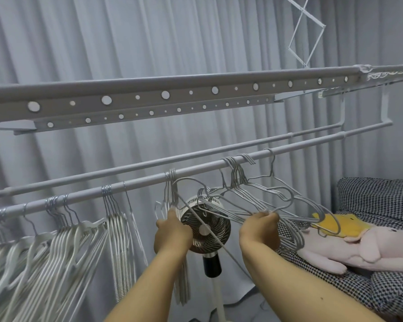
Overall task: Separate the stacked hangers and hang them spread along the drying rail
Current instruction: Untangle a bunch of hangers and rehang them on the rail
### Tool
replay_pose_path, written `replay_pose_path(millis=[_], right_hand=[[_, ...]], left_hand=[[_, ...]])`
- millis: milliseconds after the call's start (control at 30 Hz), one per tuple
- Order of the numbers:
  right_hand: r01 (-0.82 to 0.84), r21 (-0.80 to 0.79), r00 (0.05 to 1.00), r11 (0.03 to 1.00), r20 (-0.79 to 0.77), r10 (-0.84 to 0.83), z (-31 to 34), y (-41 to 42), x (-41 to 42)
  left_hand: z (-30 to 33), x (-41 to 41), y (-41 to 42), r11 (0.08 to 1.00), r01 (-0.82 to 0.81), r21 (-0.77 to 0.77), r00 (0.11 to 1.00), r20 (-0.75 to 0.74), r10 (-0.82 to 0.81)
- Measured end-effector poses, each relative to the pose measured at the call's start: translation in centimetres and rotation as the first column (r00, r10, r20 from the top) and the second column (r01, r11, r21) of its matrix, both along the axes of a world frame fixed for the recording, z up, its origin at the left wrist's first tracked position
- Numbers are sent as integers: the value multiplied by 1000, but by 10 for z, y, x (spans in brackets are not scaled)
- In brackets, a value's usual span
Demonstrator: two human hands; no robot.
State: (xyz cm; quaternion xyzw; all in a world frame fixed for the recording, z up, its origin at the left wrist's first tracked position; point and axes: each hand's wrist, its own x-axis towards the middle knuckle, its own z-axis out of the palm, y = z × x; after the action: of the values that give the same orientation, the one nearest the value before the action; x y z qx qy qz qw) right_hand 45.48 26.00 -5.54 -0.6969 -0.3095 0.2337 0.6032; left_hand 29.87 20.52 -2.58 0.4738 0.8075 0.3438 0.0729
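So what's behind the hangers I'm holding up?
Behind the tilted hangers in the right hand: a round fan on its stand, then grey curtain. The left hand covers the fan's left edge.

**Occlusions and cut-offs**

Leftmost hangers (0, 263) run off the left edge. Fan (205, 226) partly behind left hand (172, 231) and wire hangers (254, 205); its stand leaves frame bottom. Right hand (261, 228) fingertips hidden among wires. Plush toy (358, 247) cropped right.

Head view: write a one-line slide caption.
Both hands, left and right, pull wire hangers apart under the rail.
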Motion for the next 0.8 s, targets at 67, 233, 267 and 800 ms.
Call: replay_pose_path(millis=[67,233,267,800], right_hand=[[36,15,999,999,5,-36,0,-1,-3],[32,66,995,997,93,-38,13,-5,-21],[17,74,992,997,122,-26,17,-6,-26],[-668,120,744,734,71,665,78,23,-103]], left_hand=[[1,-6,-3,1000,-15,5,1000,11,15],[2,-13,-8,1000,-4,2,1000,23,4],[3,-14,-9,1000,1,-3,1000,20,-1],[2,-15,-13,998,57,-11,998,33,-57]])
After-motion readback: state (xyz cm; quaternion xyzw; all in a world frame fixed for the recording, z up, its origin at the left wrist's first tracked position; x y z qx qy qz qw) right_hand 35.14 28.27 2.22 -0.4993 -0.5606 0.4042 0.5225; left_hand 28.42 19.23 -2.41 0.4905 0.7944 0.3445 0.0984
